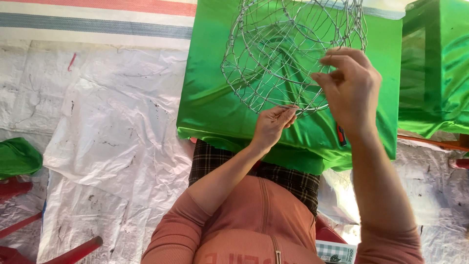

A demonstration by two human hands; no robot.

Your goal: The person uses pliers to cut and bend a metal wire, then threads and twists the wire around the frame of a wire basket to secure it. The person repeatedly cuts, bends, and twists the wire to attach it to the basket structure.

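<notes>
A round basket of bent silver wire (273,54) rests on a low table draped in shiny green cloth (215,107). My left hand (271,126) pinches the basket's near rim between thumb and fingertips. My right hand (351,88) is raised at the basket's right side, fingers curled around thin wire strands of the mesh. Both forearms, in salmon-pink sleeves pushed up, reach forward from my lap.
A second green-draped block (435,68) stands at the right. Crumpled white plastic sheeting (112,137) covers the floor on the left. Red plastic furniture legs (29,230) and a green cloth bundle (17,156) lie at the left edge. A small checked packet (334,253) sits by my right elbow.
</notes>
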